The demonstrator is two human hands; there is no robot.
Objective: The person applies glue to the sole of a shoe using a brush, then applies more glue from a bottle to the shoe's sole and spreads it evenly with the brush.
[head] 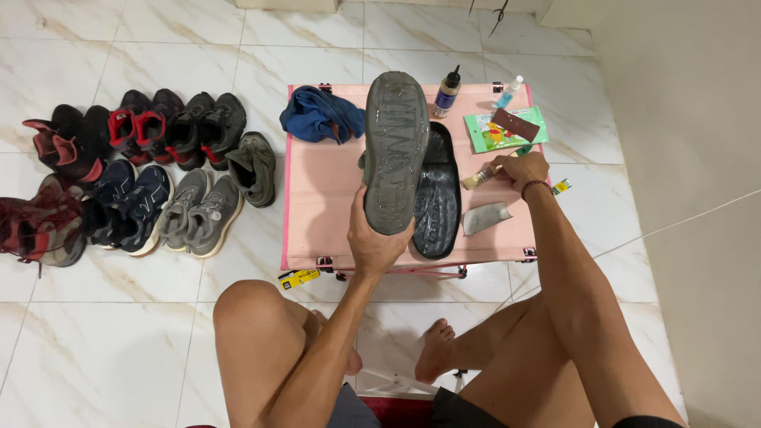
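Your left hand (374,238) is clamped around the heel end of a grey shoe (395,150), sole turned up toward you. Your palm and thumb cover that end, so the heel itself is hidden, and the upper faces away and cannot be made out. The shoe's long axis runs straight away from you, toe pointing to the far edge of the pink tabletop (317,206), and the sole looks wet and shiny.

Just right of the shoe, a black detached sole (437,198) lies flat on the tabletop, parallel to it, its left edge partly hidden behind the shoe.

Your right hand (521,168) sits right of the shoe, fingers closed on a small brush (480,176); the handle is mostly buried in your grip and only the bristle end shows, pointing back toward the shoe. A grey scrap (485,215) lies near your wrist.

Beyond the shoe stand a dark glue bottle (448,89) and a small clear bottle (510,91); a blue cloth (321,116) is bunched to the shoe's left. Farther left, pairs of shoes (143,178) line the floor, the outermost cut off by the frame.
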